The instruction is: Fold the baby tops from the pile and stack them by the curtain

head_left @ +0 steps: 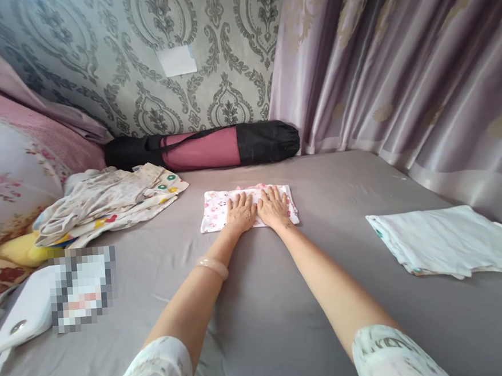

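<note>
A folded white cloth with a pink floral print (pixel 215 210) lies flat on the grey bed sheet (pixel 259 302), in the middle of the head view. My left hand (pixel 241 213) presses on its left-centre part, palm down with fingers spread. Beside it, my right hand (pixel 273 206) rests flat on the right-centre part, fingers also apart. The two thumbs are close together. A pinkish edge of fabric shows past the cloth's far side. Both palms hide the middle of the cloth.
A rolled mat in a black and pink bag (pixel 200 148) lies along the wall. Crumpled printed clothes (pixel 110 201) are at left, near a white power bank (pixel 29 306) with a cable and a blurred-out object (pixel 84 288). Folded white fabric (pixel 447 237) lies at right, below the curtain (pixel 354 60).
</note>
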### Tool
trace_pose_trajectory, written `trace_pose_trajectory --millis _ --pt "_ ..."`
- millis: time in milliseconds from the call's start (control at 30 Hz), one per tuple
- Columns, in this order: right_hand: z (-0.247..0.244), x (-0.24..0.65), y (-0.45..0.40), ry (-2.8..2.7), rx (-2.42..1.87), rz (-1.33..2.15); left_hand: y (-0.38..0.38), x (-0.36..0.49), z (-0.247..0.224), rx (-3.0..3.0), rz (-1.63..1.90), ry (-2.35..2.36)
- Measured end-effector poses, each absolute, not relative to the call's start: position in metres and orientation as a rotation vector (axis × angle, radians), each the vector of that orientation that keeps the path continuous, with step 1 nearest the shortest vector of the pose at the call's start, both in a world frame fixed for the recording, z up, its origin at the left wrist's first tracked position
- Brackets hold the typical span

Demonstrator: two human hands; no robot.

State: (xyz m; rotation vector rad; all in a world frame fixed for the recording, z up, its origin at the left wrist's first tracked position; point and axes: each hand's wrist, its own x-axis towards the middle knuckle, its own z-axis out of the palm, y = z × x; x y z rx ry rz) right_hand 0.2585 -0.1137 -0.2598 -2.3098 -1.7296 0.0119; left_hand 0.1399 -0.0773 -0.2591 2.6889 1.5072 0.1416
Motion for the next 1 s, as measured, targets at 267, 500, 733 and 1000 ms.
trace_pose_trajectory --millis 267,500,733,1000 --pt "-0.253 0.292 -0.128 -1.728 -2.282 -0.198 -0.089 0.174 -0.250 2.834 0.496 1.448" --pt "-0.263 0.306 -0.131 -1.731 -2.367 -0.022 -0.088 0.186 -0.267 2.712 0.220 1.352" --pt "-0.261 0.305 -0.131 -1.752 -2.378 -0.010 -0.083 0.179 -0.260 2.717 0.193 1.300" --pt "-0.240 0.320 -0.120 -1.834 -2.359 0.022 -0.045 0.120 -0.257 2.833 0.232 1.414"
